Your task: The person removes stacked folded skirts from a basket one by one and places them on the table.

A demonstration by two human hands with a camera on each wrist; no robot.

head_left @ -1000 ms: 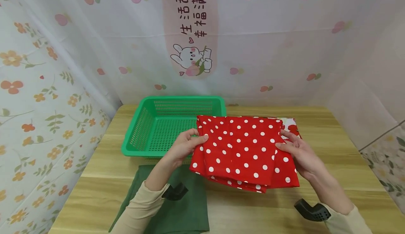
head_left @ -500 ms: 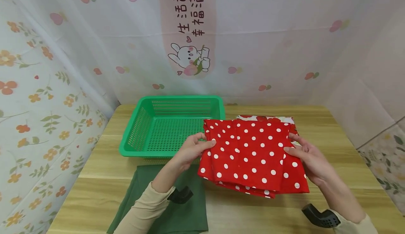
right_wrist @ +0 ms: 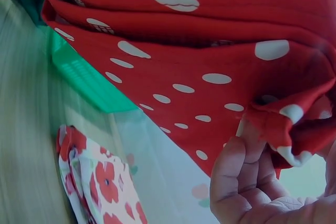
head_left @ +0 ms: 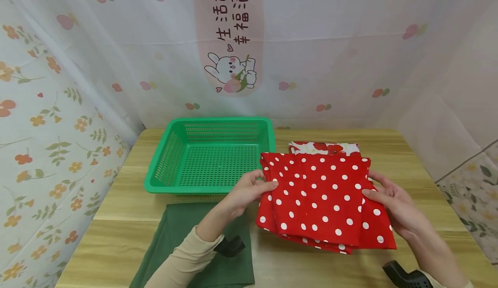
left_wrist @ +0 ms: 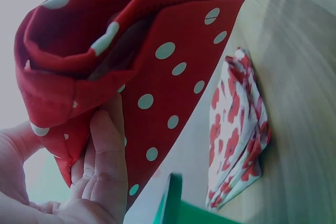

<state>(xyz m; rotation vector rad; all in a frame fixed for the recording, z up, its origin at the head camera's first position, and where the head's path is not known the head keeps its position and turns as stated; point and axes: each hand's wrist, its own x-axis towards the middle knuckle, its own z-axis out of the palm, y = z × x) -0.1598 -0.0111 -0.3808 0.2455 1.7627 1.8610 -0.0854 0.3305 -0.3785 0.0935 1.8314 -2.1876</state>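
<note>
A folded red cloth with white polka dots (head_left: 319,197) is held up above the table between both hands. My left hand (head_left: 249,193) pinches its left edge, thumb on the near face and fingers behind. At the opposite edge my right hand (head_left: 400,206) grips it the same way. Several folded layers show along the cloth's underside in the right wrist view, where the fingers (right_wrist: 247,177) curl behind it. A folded white cloth with red flowers (head_left: 328,148) lies on the table behind, partly hidden by the red one in the head view.
A green plastic basket (head_left: 155,180) stands at the back left of the wooden table (head_left: 116,219). Nearer, a dark green folded cloth (head_left: 233,266) lies partly under my left forearm. Printed curtains (head_left: 330,63) hang behind the table and at its sides.
Both hands have moved right and a little nearer with the red polka-dot cloth, uncovering more of the basket and the flowered cloth. Their hold on it looks the same.
</note>
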